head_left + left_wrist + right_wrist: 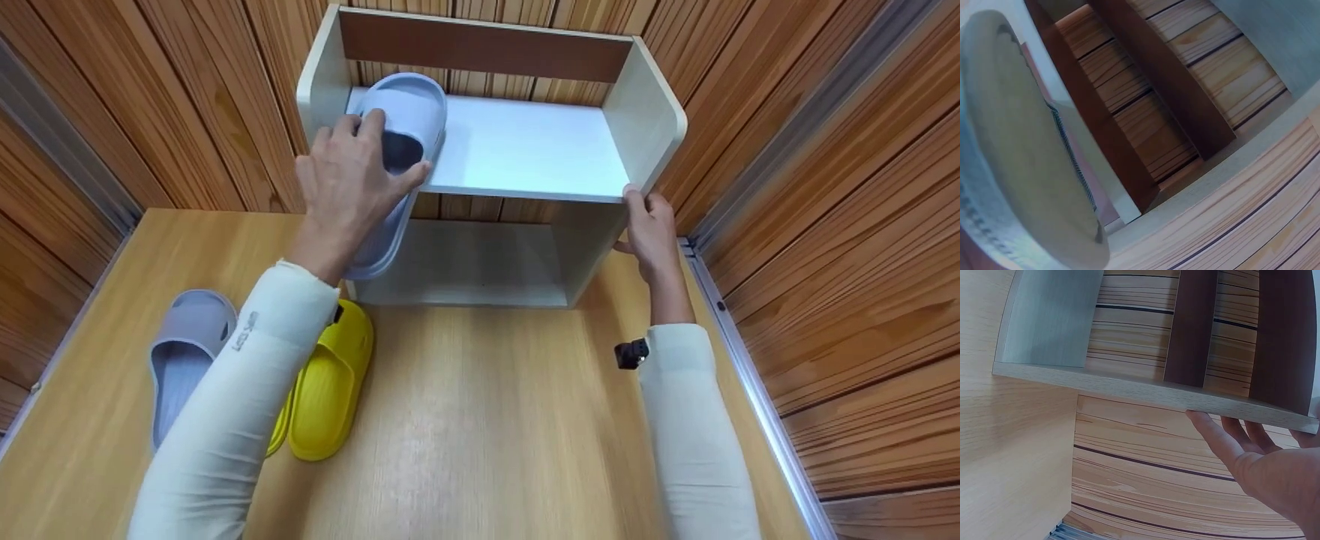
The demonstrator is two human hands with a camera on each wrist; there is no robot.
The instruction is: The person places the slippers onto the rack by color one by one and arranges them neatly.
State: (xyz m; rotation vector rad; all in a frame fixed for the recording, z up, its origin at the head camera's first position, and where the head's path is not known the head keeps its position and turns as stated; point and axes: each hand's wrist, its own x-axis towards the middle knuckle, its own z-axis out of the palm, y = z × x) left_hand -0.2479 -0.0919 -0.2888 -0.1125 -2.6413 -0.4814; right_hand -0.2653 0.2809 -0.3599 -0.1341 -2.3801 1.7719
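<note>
My left hand (349,176) grips a pale lavender-grey slipper (411,105) from above, fingers over its strap and thumb at the foot opening. That slipper overlaps the left end of the upper board (525,142) of a small two-tier shelf (660,120), its heel end sticking out past the front edge. The left wrist view shows the slipper's sole (1027,140) large and close. My right hand (651,229) holds the shelf's right side panel (1145,391) near the front end of the upper board, with fingers along the panel's outer face (1219,439).
On the wooden floor (465,420), left of the shelf, lie a matching grey slipper (180,360) and a yellow pair of slippers (330,390), partly hidden by my left sleeve. Wood-plank walls (847,285) stand behind and to both sides, with metal rails (750,405) along the floor's edges.
</note>
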